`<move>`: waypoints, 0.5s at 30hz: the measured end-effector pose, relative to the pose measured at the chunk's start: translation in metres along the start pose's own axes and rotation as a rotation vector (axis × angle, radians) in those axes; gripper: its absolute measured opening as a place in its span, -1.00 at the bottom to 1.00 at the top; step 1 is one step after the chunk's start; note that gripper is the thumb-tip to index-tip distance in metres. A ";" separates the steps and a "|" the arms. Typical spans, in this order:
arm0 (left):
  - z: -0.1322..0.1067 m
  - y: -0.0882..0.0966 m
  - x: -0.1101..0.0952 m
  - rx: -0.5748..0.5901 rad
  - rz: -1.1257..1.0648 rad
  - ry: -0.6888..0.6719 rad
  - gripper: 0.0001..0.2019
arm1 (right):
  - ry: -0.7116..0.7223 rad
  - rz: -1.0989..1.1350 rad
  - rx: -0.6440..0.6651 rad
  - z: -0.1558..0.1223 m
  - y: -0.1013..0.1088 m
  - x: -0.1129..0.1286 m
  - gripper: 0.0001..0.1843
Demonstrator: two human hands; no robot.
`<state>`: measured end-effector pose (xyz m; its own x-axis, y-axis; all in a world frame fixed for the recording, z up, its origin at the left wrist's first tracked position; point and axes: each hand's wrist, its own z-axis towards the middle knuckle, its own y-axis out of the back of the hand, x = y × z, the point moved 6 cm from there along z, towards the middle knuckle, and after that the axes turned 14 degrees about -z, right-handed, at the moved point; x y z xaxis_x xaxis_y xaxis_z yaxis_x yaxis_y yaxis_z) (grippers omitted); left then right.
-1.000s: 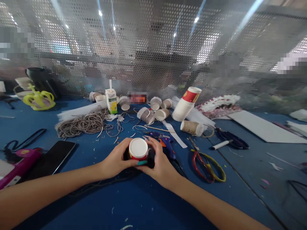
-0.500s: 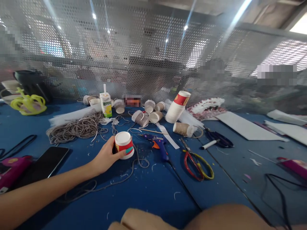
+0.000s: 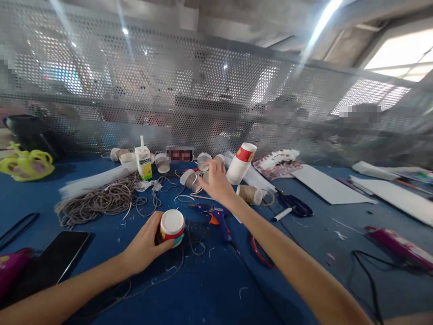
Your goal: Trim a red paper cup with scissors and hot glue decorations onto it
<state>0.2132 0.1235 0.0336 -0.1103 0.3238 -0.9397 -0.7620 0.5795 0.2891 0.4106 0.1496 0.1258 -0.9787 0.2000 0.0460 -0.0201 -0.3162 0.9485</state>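
My left hand (image 3: 144, 246) is closed around a red-and-white paper cup (image 3: 172, 223), which stands upside down on the blue table. A thin grey cord lies beside this cup. Farther back, my right hand (image 3: 218, 183) is over a group of cord-wrapped cups, its fingers apart and bent. One wrapped cup (image 3: 191, 180) lies just left of its thumb; another under the hand is mostly hidden, and contact cannot be made out. Below my right wrist lies a blue glue gun (image 3: 219, 219) with an orange trigger. My right forearm partly covers red-handled scissors (image 3: 260, 253).
A stack of paper cups (image 3: 240, 164) leans behind my right hand. Left are a grey cord pile (image 3: 98, 201), a drink carton (image 3: 144, 162) and a phone (image 3: 64, 255). Right are dark-handled scissors (image 3: 296, 205), white board (image 3: 329, 185) and a magenta glue gun (image 3: 399, 243). Perforated metal stands behind.
My right hand has come up from the bottom edge and reached forward to the wrapped cups. My left hand still holds the paper cup. The view has shifted slightly right and up.
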 end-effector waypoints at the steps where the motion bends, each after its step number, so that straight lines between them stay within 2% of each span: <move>1: 0.000 0.000 0.000 0.016 0.026 0.011 -0.69 | -0.107 -0.014 0.030 0.017 -0.013 -0.015 -0.45; 4: 0.001 0.000 0.003 0.033 0.062 0.029 -0.69 | -0.314 -0.024 0.141 0.041 -0.052 -0.036 -0.31; 7: 0.001 0.000 0.006 0.040 0.076 0.030 -0.68 | -0.322 0.008 0.193 0.041 -0.074 -0.021 -0.25; 11: 0.003 0.000 0.004 0.058 0.085 0.023 -0.67 | -0.274 0.041 0.168 0.044 -0.075 0.003 -0.10; 15: 0.003 -0.001 0.002 0.076 0.096 0.019 -0.66 | -0.327 0.016 0.068 0.077 -0.066 -0.018 -0.12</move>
<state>0.2152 0.1260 0.0321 -0.1924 0.3668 -0.9102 -0.6972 0.6017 0.3898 0.4455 0.2377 0.0868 -0.8614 0.4857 0.1488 0.0195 -0.2610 0.9652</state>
